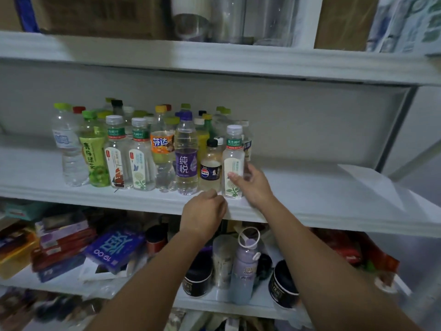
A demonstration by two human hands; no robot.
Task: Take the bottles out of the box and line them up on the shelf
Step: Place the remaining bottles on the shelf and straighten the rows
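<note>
Shelf: white middle shelf (310, 194), its left part crowded with upright drinks bottles standing several rows deep.
Right hand: your right hand (253, 185) grips the white-capped bottle (233, 161), thumb across the front label, fingers wrapped round the far side.
Bottle in hand: upright on the shelf close to the near edge, at the right end of the front row, just beside the small black-capped bottle (211, 168).
Left hand: your left hand (202, 216) is at the shelf's near lip, just below the small black-capped bottle, its back to the camera and fingers curled in; nothing shows in its grasp.
Front row: left of the small bottle stands the purple-label bottle (186, 158), then the orange-label bottle (162, 151), then two more white-capped ones and a green tea bottle (94, 158).
Lower shelf: lilac flask (244, 266) between dark tubs at right; blue box (114, 247) and stacked packets at left.
Upper shelf: cardboard boxes (102, 15) and clear containers.
</note>
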